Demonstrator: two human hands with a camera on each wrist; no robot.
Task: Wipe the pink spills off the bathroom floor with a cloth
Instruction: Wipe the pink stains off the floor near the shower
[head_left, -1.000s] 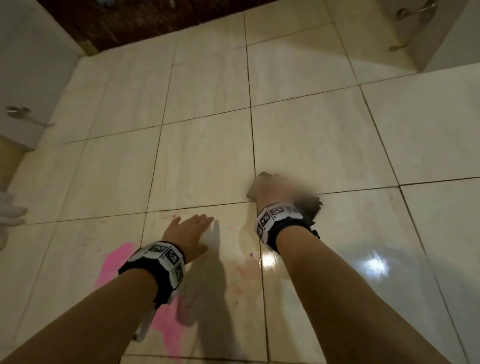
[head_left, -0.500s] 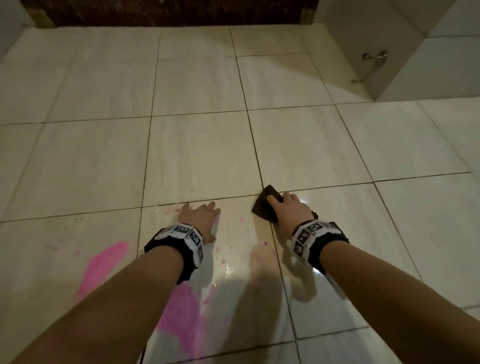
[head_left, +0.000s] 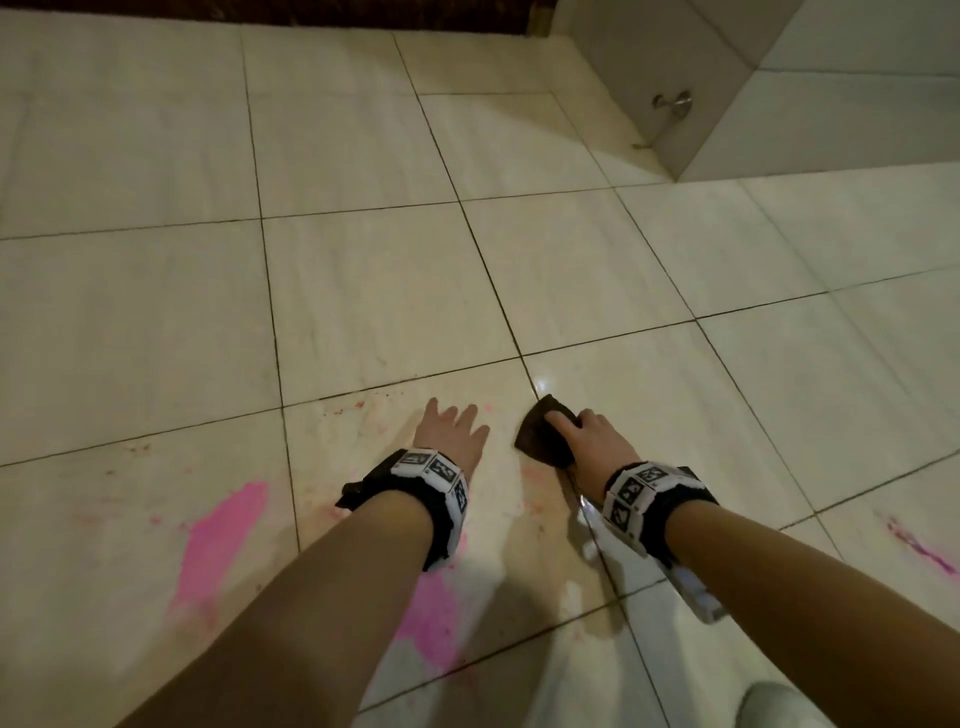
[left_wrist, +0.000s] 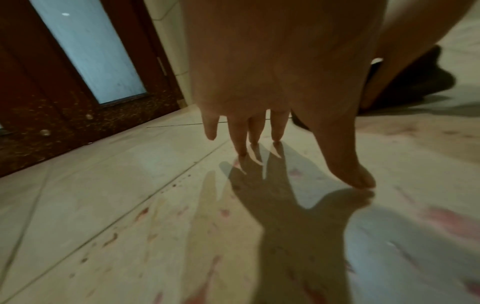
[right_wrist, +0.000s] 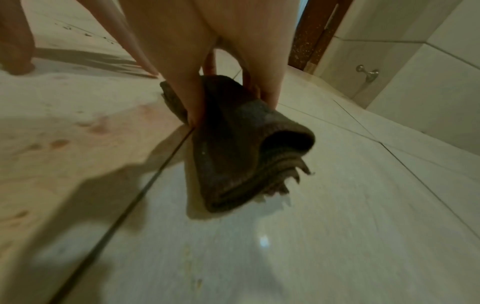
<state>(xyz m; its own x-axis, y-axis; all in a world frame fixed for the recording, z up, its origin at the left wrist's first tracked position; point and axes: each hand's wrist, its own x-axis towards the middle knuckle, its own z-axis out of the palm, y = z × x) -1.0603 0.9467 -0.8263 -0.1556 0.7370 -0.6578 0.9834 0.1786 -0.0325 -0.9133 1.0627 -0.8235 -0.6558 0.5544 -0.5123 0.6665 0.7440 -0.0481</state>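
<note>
Right hand (head_left: 592, 441): fingers clamp folded brown cloth (head_left: 543, 434) to floor. Left hand (head_left: 449, 434): splayed, bracing. Largest pink spill (head_left: 221, 545) lies left-rearward, nearer left hand.

One cloth (head_left: 543, 435), three pink spills (head_left: 221, 540), two hands (head_left: 451, 431).

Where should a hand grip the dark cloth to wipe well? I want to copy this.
From above, at the folded middle of the cloth: the right hand pinches it there, thumb one side, fingers the other, so the loose layered end trails free.
</note>
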